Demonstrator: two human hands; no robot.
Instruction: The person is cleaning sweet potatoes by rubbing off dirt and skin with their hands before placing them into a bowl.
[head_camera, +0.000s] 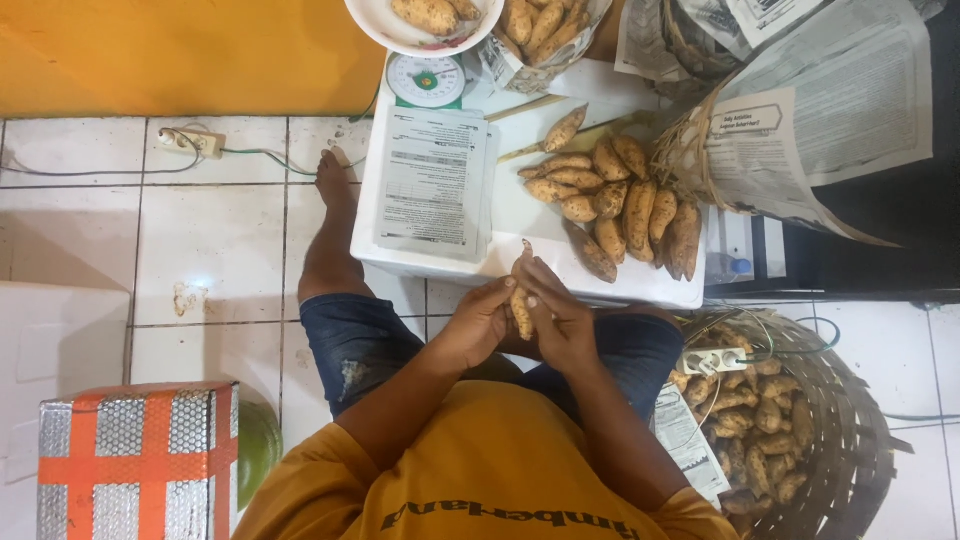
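Observation:
Both my hands grip one tan sweet potato (521, 300) over my lap, at the near edge of a white box lid (520, 215). My left hand (480, 322) wraps its lower left side; my right hand (560, 318) covers its right side, fingers over the top. A pile of several sweet potatoes (615, 205) lies on the lid just beyond my hands.
Printed papers (432, 180) lie on the lid's left. A green-dial scale (427, 80) carries a white bowl (395, 32) of potatoes. A wicker basket (850, 440) of sweet potatoes stands at right, a newspaper-lined basket (800, 110) at top right. A silver and orange box (140, 460) stands left.

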